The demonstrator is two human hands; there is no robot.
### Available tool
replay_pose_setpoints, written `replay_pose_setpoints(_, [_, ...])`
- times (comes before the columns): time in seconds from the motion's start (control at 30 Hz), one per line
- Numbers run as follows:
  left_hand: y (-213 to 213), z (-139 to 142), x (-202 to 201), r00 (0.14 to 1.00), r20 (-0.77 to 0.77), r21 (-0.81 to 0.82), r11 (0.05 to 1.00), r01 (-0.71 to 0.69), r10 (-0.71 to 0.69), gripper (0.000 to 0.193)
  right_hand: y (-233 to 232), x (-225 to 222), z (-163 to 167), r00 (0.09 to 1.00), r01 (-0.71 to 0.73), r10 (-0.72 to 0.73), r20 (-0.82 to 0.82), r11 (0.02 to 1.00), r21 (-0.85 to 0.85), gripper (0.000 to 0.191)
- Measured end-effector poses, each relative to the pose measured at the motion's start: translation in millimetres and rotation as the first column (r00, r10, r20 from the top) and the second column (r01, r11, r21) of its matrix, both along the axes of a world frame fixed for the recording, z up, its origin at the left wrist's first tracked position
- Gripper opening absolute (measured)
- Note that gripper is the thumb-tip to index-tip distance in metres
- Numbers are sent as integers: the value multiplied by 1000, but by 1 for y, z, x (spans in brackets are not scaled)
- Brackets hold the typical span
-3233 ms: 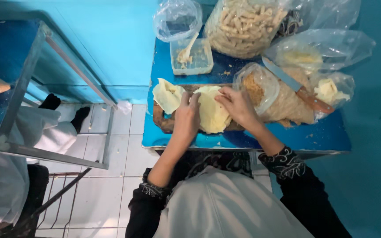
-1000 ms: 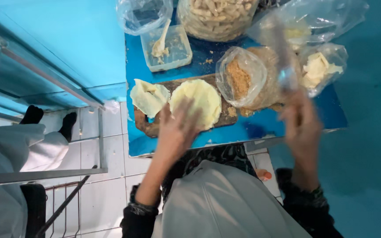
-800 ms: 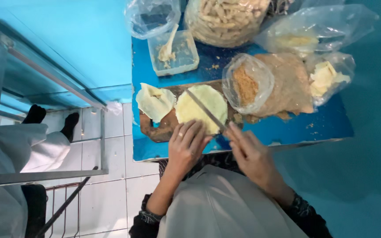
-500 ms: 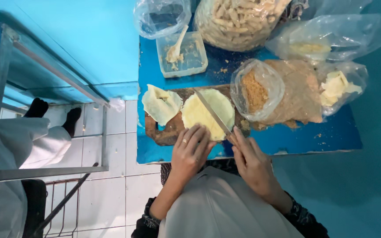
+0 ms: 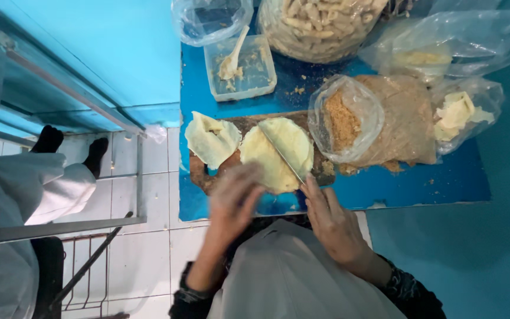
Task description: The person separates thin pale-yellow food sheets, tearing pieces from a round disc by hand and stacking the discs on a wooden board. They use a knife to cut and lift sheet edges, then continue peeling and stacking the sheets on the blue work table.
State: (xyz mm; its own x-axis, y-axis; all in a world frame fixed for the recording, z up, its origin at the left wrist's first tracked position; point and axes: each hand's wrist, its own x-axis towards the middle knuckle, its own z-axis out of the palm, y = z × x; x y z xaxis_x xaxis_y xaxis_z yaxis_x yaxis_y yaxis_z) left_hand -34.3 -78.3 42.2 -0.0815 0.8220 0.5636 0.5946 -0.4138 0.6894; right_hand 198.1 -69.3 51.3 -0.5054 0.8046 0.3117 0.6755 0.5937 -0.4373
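Our right hand (image 5: pixel 332 221) grips the knife (image 5: pixel 283 155), its blade lying diagonally across the round dough sheet (image 5: pixel 275 155), pointing away from us. Our left hand (image 5: pixel 236 198), blurred with fingers loosely spread, is at the sheet's near-left edge.

knife (image 5: pixel 283 153) on wrapper (image 5: pixel 277 155) — board (image 5: pixel 208 176) beneath, bag (image 5: pixel 379 121) right

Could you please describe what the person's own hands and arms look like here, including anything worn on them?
Both hands are bare, with no gloves. The left hand is motion-blurred, and its forearm is bare down to a dark band or cuff at the wrist end near the picture's bottom. The right hand is sharper; its arm ends in a dark sleeve with a pale pattern. A light grey garment covers the chest between them.
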Motion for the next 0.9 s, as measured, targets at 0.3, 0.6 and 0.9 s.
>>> replay_pose_setpoints(0.3, [57,75,-54,809,-536,-1,958,287,-243,41,4,1,1,996,-59,59,-70,998,2,61])
replay_pose_setpoints(0.6, [122,60,-1,284,-805,-387,825,413,-520,52,-1,-4,-5,1000,8,-7,-15,1000,27,59])
replay_pose_setpoints(0.9, [139,52,4,140,-721,-637,729,251,-679,87,-2,-4,3,997,-19,20,-69,1000,22,55])
